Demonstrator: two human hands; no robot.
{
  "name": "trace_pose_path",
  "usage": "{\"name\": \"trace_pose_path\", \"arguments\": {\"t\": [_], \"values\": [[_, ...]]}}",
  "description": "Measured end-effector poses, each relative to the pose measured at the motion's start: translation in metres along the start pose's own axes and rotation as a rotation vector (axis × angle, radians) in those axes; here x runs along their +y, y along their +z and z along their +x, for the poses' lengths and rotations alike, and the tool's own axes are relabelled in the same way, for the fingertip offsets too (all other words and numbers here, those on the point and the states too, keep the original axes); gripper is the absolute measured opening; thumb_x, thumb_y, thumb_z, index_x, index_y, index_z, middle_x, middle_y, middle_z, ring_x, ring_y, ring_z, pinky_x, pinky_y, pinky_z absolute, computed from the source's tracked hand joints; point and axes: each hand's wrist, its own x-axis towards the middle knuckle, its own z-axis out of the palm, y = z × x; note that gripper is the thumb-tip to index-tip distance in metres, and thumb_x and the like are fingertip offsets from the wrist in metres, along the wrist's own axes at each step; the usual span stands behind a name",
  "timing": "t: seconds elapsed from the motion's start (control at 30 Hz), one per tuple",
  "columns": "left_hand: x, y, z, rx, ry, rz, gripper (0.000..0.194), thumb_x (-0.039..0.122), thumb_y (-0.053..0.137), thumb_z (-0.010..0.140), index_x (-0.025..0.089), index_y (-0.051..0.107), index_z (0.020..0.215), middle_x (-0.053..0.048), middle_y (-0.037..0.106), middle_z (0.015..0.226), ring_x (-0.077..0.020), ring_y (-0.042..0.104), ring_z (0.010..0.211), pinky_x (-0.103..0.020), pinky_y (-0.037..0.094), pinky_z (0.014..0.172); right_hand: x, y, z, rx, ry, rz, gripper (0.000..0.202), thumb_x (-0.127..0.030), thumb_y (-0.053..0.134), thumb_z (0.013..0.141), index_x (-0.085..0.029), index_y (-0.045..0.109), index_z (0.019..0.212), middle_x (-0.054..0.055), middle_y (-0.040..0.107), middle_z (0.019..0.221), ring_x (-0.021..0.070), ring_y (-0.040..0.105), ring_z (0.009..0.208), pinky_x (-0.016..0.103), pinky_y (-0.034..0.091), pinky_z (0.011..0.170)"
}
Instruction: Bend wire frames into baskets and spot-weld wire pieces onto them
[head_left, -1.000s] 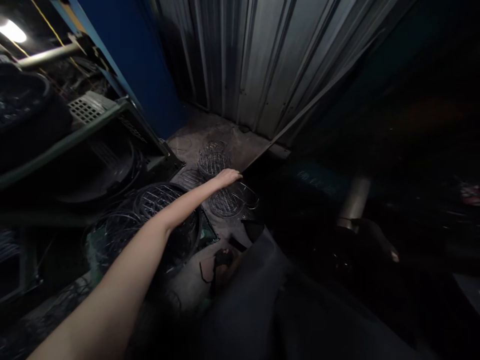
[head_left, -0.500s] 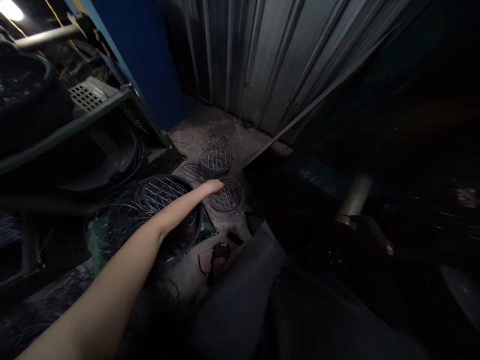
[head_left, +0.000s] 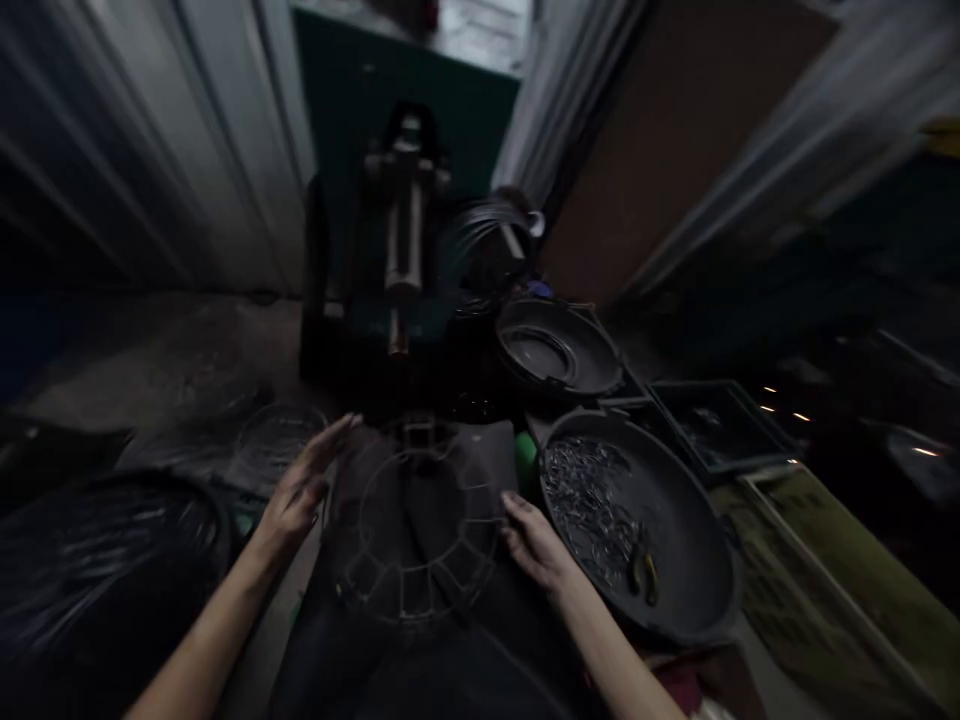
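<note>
A round wire frame (head_left: 416,570) with an inner ring and short spokes lies over my dark-clothed lap. My right hand (head_left: 531,540) is closed on its right rim, thumb and fingers together. My left hand (head_left: 300,495) is at the frame's left side, with fingers spread and pointing up and forward; it does not grip the rim. Ahead of the frame stands a dark machine with a metal rod (head_left: 405,230) pointing down. To the right, a black pan (head_left: 682,540) holds many small metal pieces and yellow-handled pliers (head_left: 643,572).
Another dark pan (head_left: 592,350) with rings stands behind the first. At far right are a dark crate (head_left: 720,425) and a yellow-green panel (head_left: 862,580). A wire-filled tub (head_left: 210,500) is at left, near wire rounds (head_left: 277,440) on the floor. Corrugated metal walls stand behind.
The view has swung right to the machine. My left hand has left the wire rounds on the floor. My right hand has come into view, and a wire frame is now over my lap.
</note>
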Motion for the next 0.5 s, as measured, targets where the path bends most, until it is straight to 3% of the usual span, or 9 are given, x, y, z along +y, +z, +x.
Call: {"name": "trace_pose_path", "arguments": {"t": [0.1, 0.2, 0.37, 0.43, 0.5], "values": [[-0.021, 0.006, -0.014, -0.075, -0.196, 0.116, 0.059, 0.058, 0.052, 0.081, 0.021, 0.054, 0.126, -0.012, 0.055, 0.129, -0.029, 0.047, 0.125, -0.045, 0.03, 0.111, 0.0, -0.017, 0.003, 0.143, -0.063, -0.255, 0.015, -0.034, 0.066, 0.077, -0.019, 0.066, 0.078, 0.003, 0.067, 0.077, 0.0221, 0.065, 0.075, 0.034, 0.051, 0.07], [-0.038, 0.013, -0.023, -0.056, -0.24, 0.195, 0.052, 0.052, 0.052, 0.083, 0.023, 0.053, 0.125, -0.01, 0.054, 0.131, -0.0272, 0.047, 0.125, -0.045, 0.033, 0.11, -0.037, -0.044, 0.032, 0.284, -0.179, -0.5, 0.012, -0.032, 0.064, 0.076, -0.021, 0.067, 0.072, 0.005, 0.07, 0.081, 0.026, 0.064, 0.089, 0.035, 0.047, 0.085], [-0.058, 0.03, -0.024, 0.115, -0.2, 0.369, 0.05, 0.047, 0.062, 0.077, 0.026, 0.054, 0.122, -0.006, 0.056, 0.126, -0.0262, 0.055, 0.115, -0.042, 0.044, 0.1, -0.138, -0.108, 0.131, 0.515, -0.237, -0.817, 0.024, -0.029, 0.05, 0.089, -0.017, 0.064, 0.104, 0.01, 0.063, 0.116, 0.0244, 0.053, 0.115, 0.036, 0.037, 0.1], [-0.062, 0.038, -0.022, 0.171, -0.2, 0.388, 0.046, 0.047, 0.062, 0.077, 0.027, 0.056, 0.118, -0.004, 0.059, 0.12, -0.0255, 0.058, 0.11, -0.042, 0.047, 0.097, -0.164, -0.126, 0.178, 0.544, -0.186, -0.918, 0.025, -0.027, 0.05, 0.091, -0.015, 0.06, 0.112, 0.011, 0.058, 0.123, 0.0233, 0.051, 0.117, 0.04, 0.038, 0.101], [-0.063, 0.044, -0.019, 0.216, -0.2, 0.389, 0.044, 0.047, 0.063, 0.075, 0.028, 0.058, 0.115, -0.003, 0.061, 0.115, -0.0249, 0.06, 0.105, -0.04, 0.049, 0.093, -0.173, -0.133, 0.22, 0.532, -0.105, -1.002, 0.029, -0.03, 0.053, 0.091, -0.015, 0.057, 0.116, 0.01, 0.056, 0.123, 0.0225, 0.054, 0.112, 0.044, 0.043, 0.096]]}}
